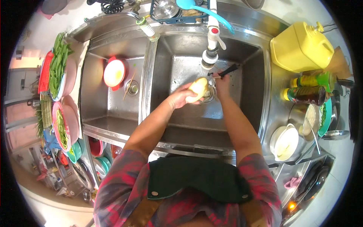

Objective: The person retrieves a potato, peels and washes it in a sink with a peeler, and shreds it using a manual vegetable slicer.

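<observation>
My left hand (181, 97) holds a pale yellow peeled vegetable (198, 90), maybe a potato, over the right sink basin (181, 126). Just to its right, my right hand (222, 84) is closed round a black-handled tool (230, 69), whose working end is too small to make out. Both hands are below the white tap (210, 57), near the drain (210, 94). The vegetable and the tool are close together but apart.
The left basin has a red-rimmed bowl (114, 73) and a stick (129, 84). On the right counter stand a yellow jug (298, 47), bottles (305, 94) and a white bowl (284, 142). Leafy greens (59, 62) lie at the left. A blue ladle (206, 11) rests behind.
</observation>
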Motion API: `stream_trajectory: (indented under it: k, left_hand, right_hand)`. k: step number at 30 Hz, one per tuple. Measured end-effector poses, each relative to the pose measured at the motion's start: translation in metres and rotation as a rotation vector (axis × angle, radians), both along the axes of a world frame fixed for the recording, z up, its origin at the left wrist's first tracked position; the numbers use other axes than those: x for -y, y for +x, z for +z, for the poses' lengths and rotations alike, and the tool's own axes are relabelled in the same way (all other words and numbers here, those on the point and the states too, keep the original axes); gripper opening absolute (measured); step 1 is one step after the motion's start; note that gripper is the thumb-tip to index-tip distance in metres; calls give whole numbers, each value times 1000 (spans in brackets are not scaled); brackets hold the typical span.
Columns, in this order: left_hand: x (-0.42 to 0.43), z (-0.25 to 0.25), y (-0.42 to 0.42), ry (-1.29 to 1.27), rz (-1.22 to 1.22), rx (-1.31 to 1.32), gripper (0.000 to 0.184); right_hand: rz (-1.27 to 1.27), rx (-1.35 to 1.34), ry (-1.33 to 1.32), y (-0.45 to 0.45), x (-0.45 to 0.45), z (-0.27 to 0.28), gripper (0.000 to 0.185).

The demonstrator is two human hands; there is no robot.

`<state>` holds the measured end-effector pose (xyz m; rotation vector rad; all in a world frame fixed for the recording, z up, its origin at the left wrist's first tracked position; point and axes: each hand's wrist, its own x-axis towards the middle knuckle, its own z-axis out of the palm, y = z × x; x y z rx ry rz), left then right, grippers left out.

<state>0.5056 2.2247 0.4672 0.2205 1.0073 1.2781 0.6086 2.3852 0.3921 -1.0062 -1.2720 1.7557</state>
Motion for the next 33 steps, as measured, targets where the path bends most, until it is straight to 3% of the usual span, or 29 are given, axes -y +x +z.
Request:
stream_trajectory:
  k: [2, 6, 7, 10, 11, 15, 18, 19, 22, 23, 26, 28, 31, 33]
  left_hand:
    - [-5, -2, 1, -36, 85, 7, 61]
    - [-12, -2, 7, -90, 130, -118, 59]
    - [-13, 0, 8, -16, 103, -143, 57]
    - [-11, 6, 11, 91, 32, -220, 56]
    - [-13, 8, 9, 54, 50, -176, 57]
    - [-16, 5, 6, -57, 139, -72, 61]
    - [-17, 3, 9, -59, 127, -35, 62]
    - [-18, 4, 11, -49, 109, -21, 62]
    - [-12, 2, 7, 134, -7, 11, 58]
    - [-13, 4, 8, 92, 30, 28, 56]
    - [-15, 2, 9, 8, 123, 87, 54]
    - [-21, -12, 5, 4, 134, 135, 55]
    - [-29, 7, 20, -79, 167, -44, 62]
    - [-34, 5, 22, -101, 92, -429, 66]
  right_hand:
    - [-45, -150, -151, 7, -1, 7, 20]
    - [230, -198, 124, 2, 31, 59, 19]
    - [196, -83, 209, 3, 33, 64, 19]
    - [131, -83, 16, 7, -7, -10, 18]
    - [104, 25, -142, 14, -9, -2, 16]
    - [-51, -125, -181, 19, -3, 50, 17]
    - [102, -69, 118, 11, 19, 50, 18]
    - [96, -168, 55, 6, 29, 55, 18]
    - [3, 53, 130, 4, 1, 26, 19]
    - [74, 89, -8, 10, 1, 24, 20]
    - [-36, -165, -693, 22, -6, 18, 22]
    - [-49, -281, -759, 14, 3, 37, 22]
    - [-53, -277, -717, 0, 15, 52, 21]
    - [37, -212, -545, -5, 18, 58, 20]
